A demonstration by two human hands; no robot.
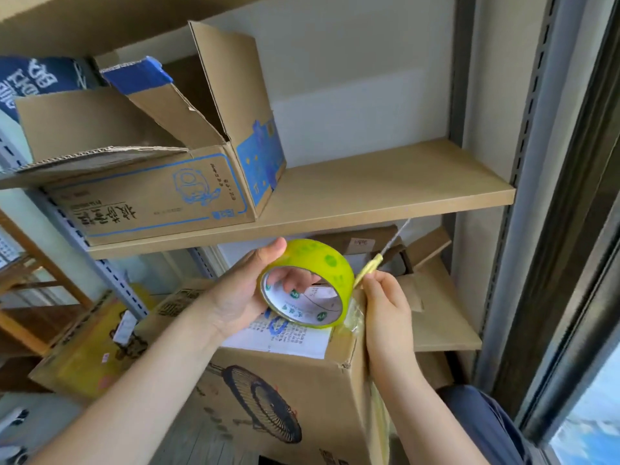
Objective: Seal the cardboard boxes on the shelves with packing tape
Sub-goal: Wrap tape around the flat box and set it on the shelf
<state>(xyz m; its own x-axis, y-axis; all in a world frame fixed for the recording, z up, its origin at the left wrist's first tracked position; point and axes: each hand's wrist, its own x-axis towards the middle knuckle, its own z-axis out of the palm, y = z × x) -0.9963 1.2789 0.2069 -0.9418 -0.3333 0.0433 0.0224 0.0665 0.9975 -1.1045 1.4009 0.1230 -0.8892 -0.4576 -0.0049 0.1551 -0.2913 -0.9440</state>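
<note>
My left hand (241, 290) grips a yellow-green roll of packing tape (308, 283), thumb on its outer face and fingers through the core. My right hand (385, 303) pinches a thin yellow-handled cutter (369, 268) beside the roll's right edge. Both hover over a brown cardboard box with a fan drawing (278, 397) on the lower shelf; a white printed sheet (288, 337) lies on its top and a strip of tape runs over its top right edge. An open cardboard box with blue print (157, 189), flaps up, stands on the upper shelf (385, 193).
A yellow-brown box (87, 347) stands left of the fan box. More open cardboard (432, 297) sits behind on the right. A dark blue printed box (37, 78) is at the upper left. A metal shelf upright (526, 129) and a window frame (590, 263) run down the right side.
</note>
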